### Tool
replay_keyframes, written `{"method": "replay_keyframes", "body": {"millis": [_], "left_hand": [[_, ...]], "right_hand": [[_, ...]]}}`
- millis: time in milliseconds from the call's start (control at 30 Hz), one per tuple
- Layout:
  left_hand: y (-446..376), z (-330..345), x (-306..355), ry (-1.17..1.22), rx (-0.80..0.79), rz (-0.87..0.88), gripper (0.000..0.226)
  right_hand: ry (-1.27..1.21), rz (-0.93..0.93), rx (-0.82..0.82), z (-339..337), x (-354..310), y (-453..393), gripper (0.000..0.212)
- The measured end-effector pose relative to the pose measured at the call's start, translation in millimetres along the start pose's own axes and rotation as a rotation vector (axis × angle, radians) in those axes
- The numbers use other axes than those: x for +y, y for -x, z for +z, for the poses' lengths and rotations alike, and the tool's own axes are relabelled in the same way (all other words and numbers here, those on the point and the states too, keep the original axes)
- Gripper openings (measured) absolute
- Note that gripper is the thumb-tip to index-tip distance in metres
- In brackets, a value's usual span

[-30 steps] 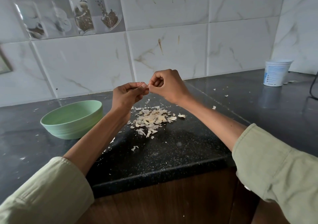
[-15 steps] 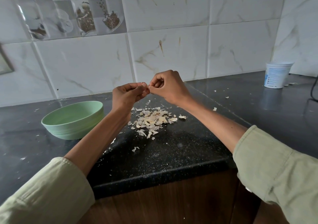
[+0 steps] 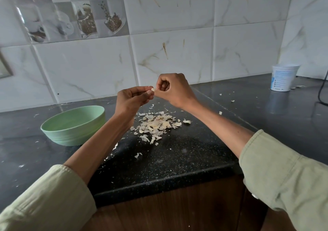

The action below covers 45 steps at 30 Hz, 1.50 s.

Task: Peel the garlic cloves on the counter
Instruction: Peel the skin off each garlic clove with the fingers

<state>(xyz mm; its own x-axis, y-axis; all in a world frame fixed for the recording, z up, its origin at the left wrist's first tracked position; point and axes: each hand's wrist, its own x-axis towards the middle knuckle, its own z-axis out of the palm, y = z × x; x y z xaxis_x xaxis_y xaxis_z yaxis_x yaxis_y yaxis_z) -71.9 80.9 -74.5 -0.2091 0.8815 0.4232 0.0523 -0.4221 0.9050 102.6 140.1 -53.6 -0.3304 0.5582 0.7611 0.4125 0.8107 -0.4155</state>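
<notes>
The head camera shows both hands raised above the dark surface (image 3: 177, 159), close together, with one garlic clove (image 3: 153, 89) between them. The left hand (image 3: 132, 99) holds the clove with curled fingers (image 3: 142, 93), thumb against the forefinger, so that the clove does not turn. The right hand (image 3: 174, 90) has its fingers bent too, and their tips pinch at the clove's end; probably they pull a strip of skin away, though the skin itself is too small to see clearly. The hands work in the air just over the pile of peels (image 3: 158, 124), it seems so that loose skin falls onto the same heap and not all around.

Left of the pile, near but apart from it, stands a green bowl (image 3: 74, 124); its inside is not visible from this angle, so it cannot be said whether peeled cloves lie there. It is also hard to tell whether unpeeled cloves hide among the peels. A white tub (image 3: 284, 78) stands far on the right by the wall, and a black cable (image 3: 322, 88) hangs beside it. Small bits of skin lie scattered on the surface. Nothing stands between the hands and the bowl.
</notes>
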Motion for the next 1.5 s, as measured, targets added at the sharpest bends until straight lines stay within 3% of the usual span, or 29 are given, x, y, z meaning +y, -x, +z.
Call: {"method": "replay_keyframes", "body": {"millis": [267, 467, 667, 733, 800, 900, 1067, 1167, 1333, 1500], "left_hand": [[2, 0, 0, -0.06, -0.079, 0.015, 0.017], [-1, 0, -2, -0.085, -0.057, 0.014, 0.014], [1, 3, 1, -0.098, -0.047, 0.027, 0.014], [1, 2, 1, -0.129, -0.029, 0.041, 0.015], [1, 0, 2, -0.201, -0.005, 0.079, 0.018], [2, 0, 3, -0.339, 0.034, 0.183, 0.018], [7, 4, 7, -0.515, 0.044, 0.293, 0.012], [9, 5, 9, -0.555, 0.051, 0.328, 0.009], [10, 7, 9, -0.602, 0.056, 0.413, 0.005], [11, 8, 9, -0.612, 0.037, 0.402, 0.007]], "right_hand": [[-0.002, -0.03, -0.029, 1, -2, 1, 0.018], [0.012, -0.019, -0.043, 2, -2, 2, 0.021], [0.017, 0.042, -0.031, -1, 1, 1, 0.012], [0.021, 0.054, -0.056, 0, 1, 0, 0.018], [0.028, 0.056, -0.092, 1, 4, -1, 0.023], [0.018, 0.074, -0.145, 1, 10, -2, 0.012], [-0.077, 0.128, -0.128, -3, 8, -3, 0.011], [-0.149, 0.18, -0.124, -3, 4, -4, 0.008], [-0.136, 0.171, -0.149, -5, 2, 0, 0.027], [-0.157, 0.178, -0.183, -5, 4, -1, 0.021]]}}
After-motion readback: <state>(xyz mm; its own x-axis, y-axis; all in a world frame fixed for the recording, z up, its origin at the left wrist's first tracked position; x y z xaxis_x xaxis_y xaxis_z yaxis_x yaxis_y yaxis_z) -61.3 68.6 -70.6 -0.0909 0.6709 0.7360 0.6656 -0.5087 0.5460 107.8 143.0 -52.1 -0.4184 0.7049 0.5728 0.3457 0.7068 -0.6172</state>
